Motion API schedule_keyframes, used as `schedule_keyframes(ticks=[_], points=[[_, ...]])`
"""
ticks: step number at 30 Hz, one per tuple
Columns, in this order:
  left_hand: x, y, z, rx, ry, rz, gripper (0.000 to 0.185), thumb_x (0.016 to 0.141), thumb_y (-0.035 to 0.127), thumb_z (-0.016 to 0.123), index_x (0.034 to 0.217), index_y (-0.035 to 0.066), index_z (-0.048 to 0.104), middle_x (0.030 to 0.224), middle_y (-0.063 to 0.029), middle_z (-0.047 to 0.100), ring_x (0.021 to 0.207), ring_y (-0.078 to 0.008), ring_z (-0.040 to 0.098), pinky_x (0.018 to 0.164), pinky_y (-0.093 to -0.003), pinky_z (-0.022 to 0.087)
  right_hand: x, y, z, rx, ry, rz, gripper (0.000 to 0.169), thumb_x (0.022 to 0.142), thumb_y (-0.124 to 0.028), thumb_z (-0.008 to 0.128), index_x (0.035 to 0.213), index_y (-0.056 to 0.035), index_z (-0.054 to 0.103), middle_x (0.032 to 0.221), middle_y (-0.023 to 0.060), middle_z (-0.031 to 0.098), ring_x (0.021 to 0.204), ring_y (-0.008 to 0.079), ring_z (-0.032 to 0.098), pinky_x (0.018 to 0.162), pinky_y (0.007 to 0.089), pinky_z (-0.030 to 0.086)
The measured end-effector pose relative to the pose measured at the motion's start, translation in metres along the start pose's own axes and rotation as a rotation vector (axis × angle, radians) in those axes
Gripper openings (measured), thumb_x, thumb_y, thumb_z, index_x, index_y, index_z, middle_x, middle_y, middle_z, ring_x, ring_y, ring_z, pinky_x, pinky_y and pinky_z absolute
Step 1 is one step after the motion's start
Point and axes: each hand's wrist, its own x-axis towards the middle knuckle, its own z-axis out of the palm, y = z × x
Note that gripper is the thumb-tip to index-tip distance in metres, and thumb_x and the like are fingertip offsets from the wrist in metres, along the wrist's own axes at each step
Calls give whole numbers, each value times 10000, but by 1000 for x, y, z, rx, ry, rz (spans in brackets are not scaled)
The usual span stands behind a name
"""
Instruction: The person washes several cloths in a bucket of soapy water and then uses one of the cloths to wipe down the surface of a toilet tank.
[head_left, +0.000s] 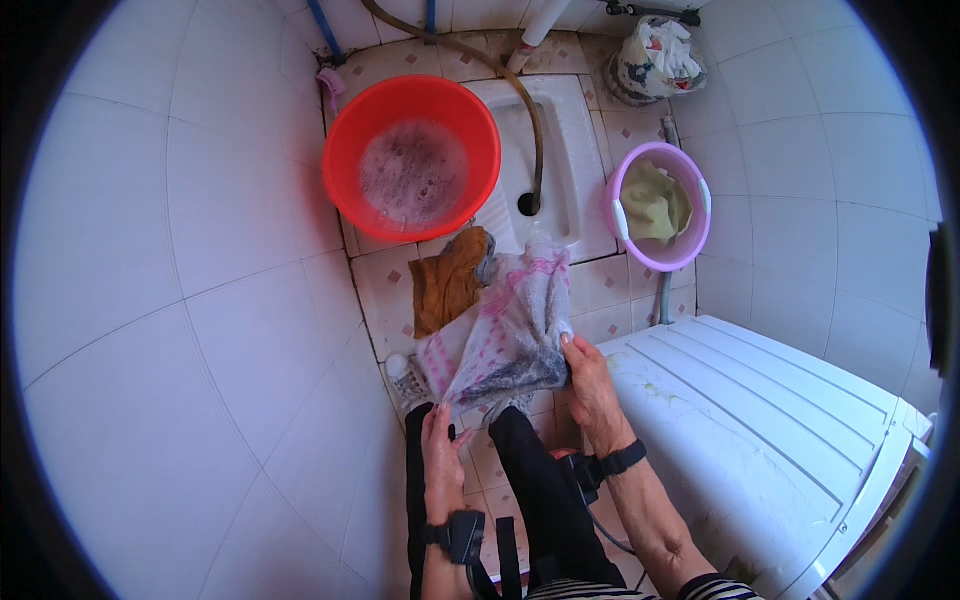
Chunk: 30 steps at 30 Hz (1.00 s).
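A wet white towel with pink markings and a grey, dirty-looking part (517, 322) is stretched between my hands above the floor. My left hand (444, 450) pinches its lower left edge, and my right hand (592, 379) grips its right edge by the grey part. Past the towel, a crumpled brown cloth (448, 285) lies on the tiles with a grey cloth (489, 259) partly behind it. A red basin (484, 124) with foamy water stands beyond, at the left. At the right, a purple tub (664, 260) holds a yellow-green cloth (654, 202).
A white squat toilet (589, 169) lies in the floor, a brown hose (534, 112) running into its drain. A bag-lined bin (652, 67) stands at the back right. A white ridged appliance top (742, 405) is beside my right arm. A tiled wall (247, 247) rises at the left.
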Motion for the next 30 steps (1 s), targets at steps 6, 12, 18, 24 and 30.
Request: schedule_keyframes(ticks=[6,12,18,24,30], points=[[-12,-2,62,-355,-301,-329,591,896,497,567,1302,80,466,1288,-83,502,1228,-242,454,940,-496,448,-59,-3,21,89,-60,-3,340,971,-277,539,1154,5,587,1016,26,643,892,94,579,819,249,464],[-17,12,100,-446,-401,-249,470,931,425,554,1234,67,528,1155,-86,588,1116,-208,555,919,-312,460,-98,-5,27,-382,-197,-335,468,823,-301,722,1134,9,564,954,81,652,870,177,622,740,301,491],[-37,3,90,-211,-136,-204,429,925,379,576,1221,74,513,1089,-95,570,935,-186,594,683,-350,522,-54,20,25,-996,-23,-796,392,839,-238,676,1136,-21,542,910,246,619,850,381,637,692,395,508],[-62,18,54,3,-314,-206,261,931,312,586,1048,82,554,810,-46,621,573,-163,568,440,-297,399,-17,-6,3,-727,-4,-506,356,890,-221,605,1173,-10,561,889,163,647,820,245,634,726,339,496],[-78,38,20,10,-281,-159,279,936,318,581,1016,50,577,873,-100,637,656,-180,606,547,-282,439,-13,-10,-23,-486,-15,-341,346,908,-235,589,1145,18,574,881,63,638,793,140,562,730,292,470]])
